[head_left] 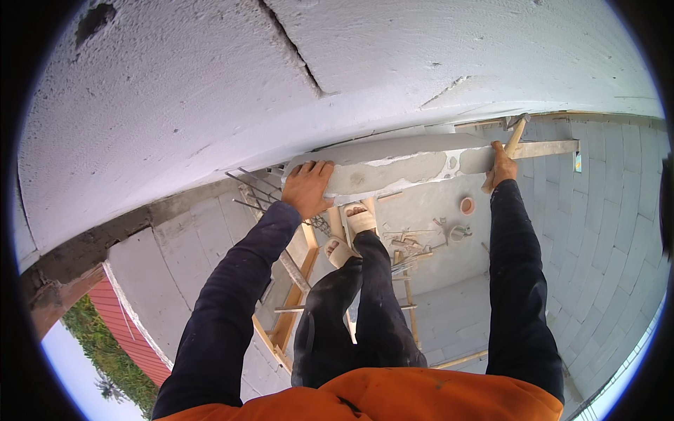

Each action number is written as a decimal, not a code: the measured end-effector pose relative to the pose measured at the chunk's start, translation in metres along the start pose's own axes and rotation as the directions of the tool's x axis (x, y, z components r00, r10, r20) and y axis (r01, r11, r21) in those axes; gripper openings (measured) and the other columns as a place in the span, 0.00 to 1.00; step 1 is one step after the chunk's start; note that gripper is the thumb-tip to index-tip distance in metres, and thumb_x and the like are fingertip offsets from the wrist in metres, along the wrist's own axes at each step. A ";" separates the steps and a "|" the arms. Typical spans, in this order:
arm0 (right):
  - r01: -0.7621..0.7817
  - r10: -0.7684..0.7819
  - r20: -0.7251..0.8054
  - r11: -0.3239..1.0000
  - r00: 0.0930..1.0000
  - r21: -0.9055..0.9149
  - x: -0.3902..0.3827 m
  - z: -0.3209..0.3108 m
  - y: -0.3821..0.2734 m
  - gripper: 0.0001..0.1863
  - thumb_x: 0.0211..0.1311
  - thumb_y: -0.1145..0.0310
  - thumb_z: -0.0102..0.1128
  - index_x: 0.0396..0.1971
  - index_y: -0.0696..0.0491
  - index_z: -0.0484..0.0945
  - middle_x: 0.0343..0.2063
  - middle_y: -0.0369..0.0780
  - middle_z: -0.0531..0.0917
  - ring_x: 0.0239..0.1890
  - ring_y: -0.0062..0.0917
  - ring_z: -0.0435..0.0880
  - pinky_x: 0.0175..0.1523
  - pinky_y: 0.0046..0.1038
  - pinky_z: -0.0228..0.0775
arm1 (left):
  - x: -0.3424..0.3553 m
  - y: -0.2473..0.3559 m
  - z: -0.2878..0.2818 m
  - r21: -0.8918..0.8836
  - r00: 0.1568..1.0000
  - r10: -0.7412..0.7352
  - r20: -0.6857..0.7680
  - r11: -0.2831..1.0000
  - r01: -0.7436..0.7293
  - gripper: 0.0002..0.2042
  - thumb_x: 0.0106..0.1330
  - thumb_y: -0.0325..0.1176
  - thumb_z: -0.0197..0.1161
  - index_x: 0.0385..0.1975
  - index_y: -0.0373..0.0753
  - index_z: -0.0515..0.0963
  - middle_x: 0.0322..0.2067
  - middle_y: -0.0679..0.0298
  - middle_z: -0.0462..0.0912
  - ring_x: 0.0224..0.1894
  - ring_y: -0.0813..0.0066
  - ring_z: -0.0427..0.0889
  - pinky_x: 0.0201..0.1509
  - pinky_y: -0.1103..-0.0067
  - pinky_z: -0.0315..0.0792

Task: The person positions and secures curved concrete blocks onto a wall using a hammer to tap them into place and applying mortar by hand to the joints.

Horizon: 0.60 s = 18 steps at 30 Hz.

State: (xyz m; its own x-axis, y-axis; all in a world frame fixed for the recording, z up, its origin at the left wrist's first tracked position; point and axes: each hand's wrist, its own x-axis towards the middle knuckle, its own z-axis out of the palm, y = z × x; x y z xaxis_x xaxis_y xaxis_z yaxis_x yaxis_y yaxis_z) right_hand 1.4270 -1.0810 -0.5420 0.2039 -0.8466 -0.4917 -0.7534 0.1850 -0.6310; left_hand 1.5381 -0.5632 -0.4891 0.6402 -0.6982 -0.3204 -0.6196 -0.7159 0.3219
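The left hand (307,189) lies over the left end of a long grey concrete beam (393,172), fingers bent on its edge; I cannot tell how firmly it grips. The right hand (502,167) is clenched round the smooth wooden handle of a hammer (518,133) at the beam's right end. Mortar patches roughen the beam, beside a pitted pale wall (210,77). Thin steel rods (258,191) jut near its left end.
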 end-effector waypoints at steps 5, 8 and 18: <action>-0.021 0.023 0.044 0.999 0.999 -0.037 -0.011 0.011 0.001 0.37 0.51 0.41 0.78 0.43 0.63 0.81 0.32 0.43 0.81 0.24 0.32 0.82 0.30 0.36 0.77 | -0.008 -0.015 0.018 0.000 0.999 -0.042 0.003 0.999 0.042 0.42 0.50 0.46 0.79 0.68 0.42 0.71 0.63 0.59 0.77 0.67 0.56 0.75 0.72 0.58 0.69; -0.054 0.053 0.063 0.999 0.997 0.005 -0.024 0.013 0.004 0.37 0.51 0.42 0.78 0.44 0.63 0.80 0.32 0.43 0.81 0.23 0.31 0.83 0.28 0.36 0.77 | -0.019 -0.016 0.033 0.006 0.998 -0.055 -0.013 0.998 0.055 0.43 0.51 0.46 0.79 0.69 0.43 0.70 0.63 0.59 0.77 0.68 0.55 0.74 0.74 0.58 0.67; -0.178 0.170 0.055 0.962 0.984 0.207 -0.021 0.002 0.068 0.32 0.53 0.49 0.77 0.47 0.60 0.80 0.34 0.42 0.82 0.28 0.29 0.84 0.30 0.34 0.76 | -0.082 0.018 0.089 -0.764 0.508 -0.815 -0.281 0.510 0.395 0.46 0.61 0.54 0.77 0.76 0.41 0.64 0.72 0.57 0.70 0.73 0.58 0.70 0.79 0.56 0.60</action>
State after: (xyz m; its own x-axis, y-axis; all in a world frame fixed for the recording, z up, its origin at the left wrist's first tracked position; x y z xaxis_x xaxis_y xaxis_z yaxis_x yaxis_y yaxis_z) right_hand 1.3726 -1.0496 -0.5752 0.1070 -0.7738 -0.6243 -0.6319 0.4319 -0.6436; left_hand 1.4339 -0.5191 -0.5365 0.9572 0.2308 -0.1747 0.2843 -0.6350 0.7183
